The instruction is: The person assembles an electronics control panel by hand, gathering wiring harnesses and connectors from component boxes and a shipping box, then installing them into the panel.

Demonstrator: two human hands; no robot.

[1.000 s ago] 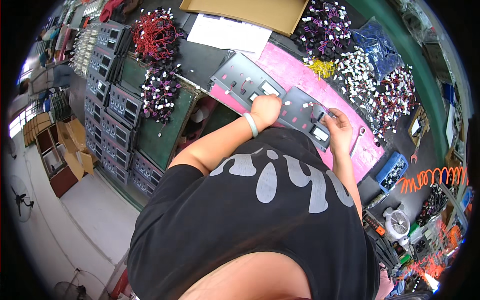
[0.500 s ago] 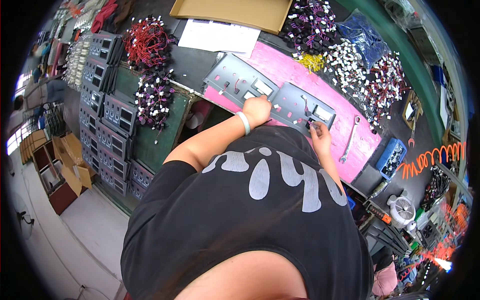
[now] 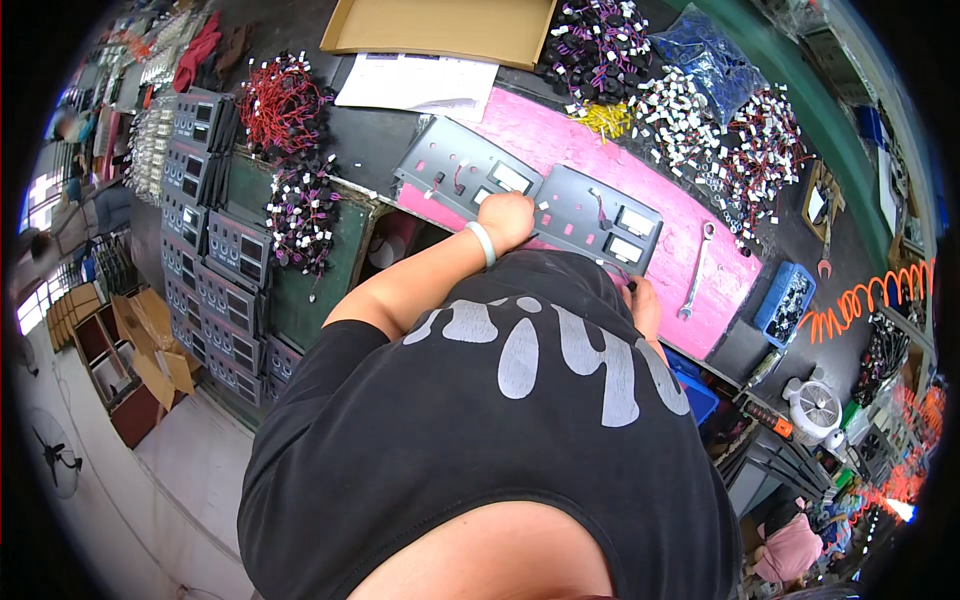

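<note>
Two dark grey control panels lie side by side on the pink mat: a left panel (image 3: 455, 160) and a right panel (image 3: 580, 195), each with small cut-outs, wires and white-faced rectangular parts. My left hand (image 3: 507, 218), a pale band on its wrist, is curled over the near part of the left panel, close to the right one. Its fingertips are hidden. My right hand (image 3: 645, 303) is just off the near right corner of the right panel, fingers bent together around something small and dark that I cannot make out.
A wrench (image 3: 697, 270) lies on the pink mat (image 3: 725, 275) at right. Behind are piles of wired connectors (image 3: 600, 45), white connectors (image 3: 675, 110) and a cardboard tray (image 3: 435, 30). A blue bin (image 3: 785, 305) stands right; stacked panels (image 3: 235, 290) stand left.
My right hand has drawn back from the right panel toward me, and a second white-faced part now shows there. My left hand stays on the left panel. The view has shifted slightly.
</note>
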